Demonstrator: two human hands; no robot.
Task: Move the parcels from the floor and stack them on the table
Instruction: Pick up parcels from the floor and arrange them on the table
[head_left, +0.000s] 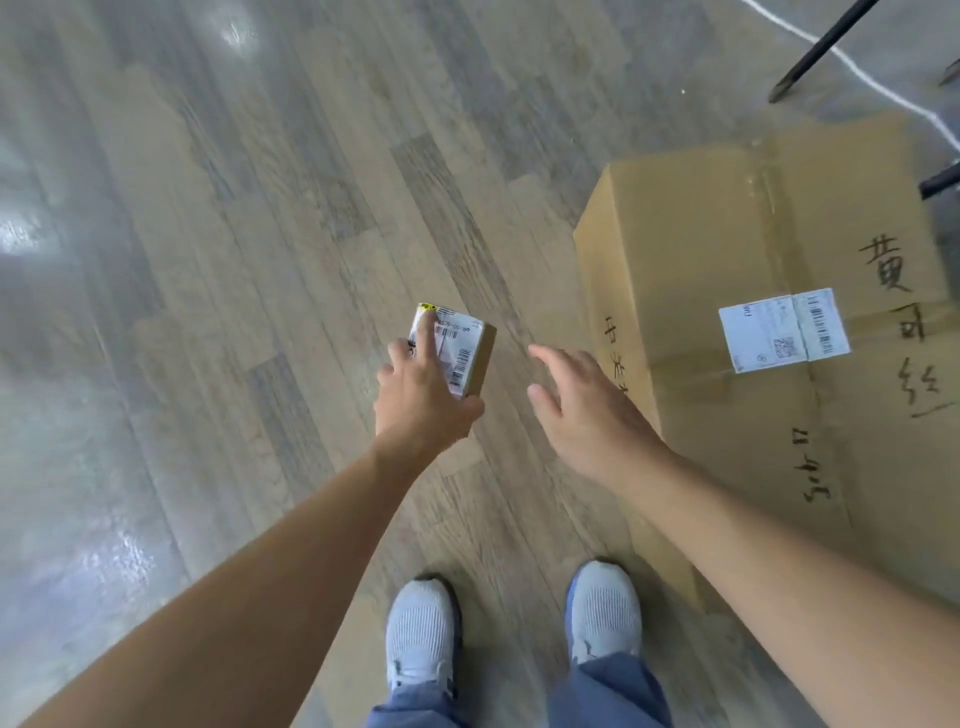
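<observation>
Wooden floor (208, 260) under one big brown cardboard box (753, 234). One small white-labelled cardboard parcel (470, 345) gripped by left hand (421, 400); right hand (587, 410) fingers (550, 358) spread.

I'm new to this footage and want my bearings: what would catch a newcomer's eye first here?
The large cardboard box dominates the right side, lying on the floor with a white shipping label and handwritten characters on its top. At centre, the left hand grips a small labelled parcel, and the right hand is spread open just beside it.
</observation>
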